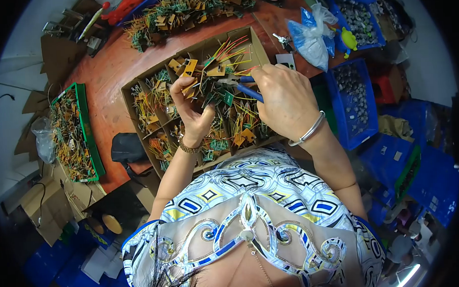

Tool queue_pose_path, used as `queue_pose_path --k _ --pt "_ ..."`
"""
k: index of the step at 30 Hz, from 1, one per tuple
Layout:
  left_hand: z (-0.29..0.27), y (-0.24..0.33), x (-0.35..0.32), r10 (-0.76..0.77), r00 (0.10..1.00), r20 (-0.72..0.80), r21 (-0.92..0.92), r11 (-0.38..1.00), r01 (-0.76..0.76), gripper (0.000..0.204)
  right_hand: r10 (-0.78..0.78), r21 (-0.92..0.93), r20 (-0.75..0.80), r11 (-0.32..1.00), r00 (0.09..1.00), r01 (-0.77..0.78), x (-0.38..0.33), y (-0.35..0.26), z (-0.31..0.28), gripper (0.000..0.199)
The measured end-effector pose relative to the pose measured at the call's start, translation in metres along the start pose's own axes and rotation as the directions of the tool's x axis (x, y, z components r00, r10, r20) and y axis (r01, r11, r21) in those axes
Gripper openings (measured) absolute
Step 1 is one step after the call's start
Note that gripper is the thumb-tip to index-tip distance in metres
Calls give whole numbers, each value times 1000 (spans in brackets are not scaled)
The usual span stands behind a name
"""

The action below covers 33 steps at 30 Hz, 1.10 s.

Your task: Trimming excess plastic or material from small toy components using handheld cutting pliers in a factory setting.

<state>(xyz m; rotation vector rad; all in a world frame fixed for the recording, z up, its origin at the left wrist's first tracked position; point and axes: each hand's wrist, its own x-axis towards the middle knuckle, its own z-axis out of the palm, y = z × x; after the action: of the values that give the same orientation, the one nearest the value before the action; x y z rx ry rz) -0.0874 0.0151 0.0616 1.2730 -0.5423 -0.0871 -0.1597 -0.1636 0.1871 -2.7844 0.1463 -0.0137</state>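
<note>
My left hand (pixel 194 119) is closed around a bundle of small circuit boards (pixel 190 68) with green and orange-brown faces and long red and yellow wires. In my right hand (pixel 288 96) is a pair of blue-handled cutting pliers (pixel 251 92). Their metal jaws point left and reach the bundle; whether they touch a wire cannot be made out. Both hands are above a divided cardboard box (pixel 260 47), whose compartments hold many more wired boards (pixel 160 103).
A green tray (pixel 86 133) of wired boards lies at the left, and a heap of them (pixel 184 16) at the back. Blue bins (pixel 346 137) of small parts stand right, near a tied plastic bag (pixel 312 44). A black cloth-like item (pixel 127 147) sits beside the box.
</note>
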Motion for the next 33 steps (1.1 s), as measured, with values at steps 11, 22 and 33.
queue_pose_path --k 11,22,33 --pt "-5 -1 8 -89 994 62 -20 996 91 68 -17 68 189 998 982 4 18 21 0 17" --pt "-3 7 9 -266 962 54 -248 930 271 68 -155 242 258 966 954 91 34 42 10 25" --pt "2 19 9 -492 867 79 -386 786 482 74 -179 421 93 898 979 124 34 38 -8 21"
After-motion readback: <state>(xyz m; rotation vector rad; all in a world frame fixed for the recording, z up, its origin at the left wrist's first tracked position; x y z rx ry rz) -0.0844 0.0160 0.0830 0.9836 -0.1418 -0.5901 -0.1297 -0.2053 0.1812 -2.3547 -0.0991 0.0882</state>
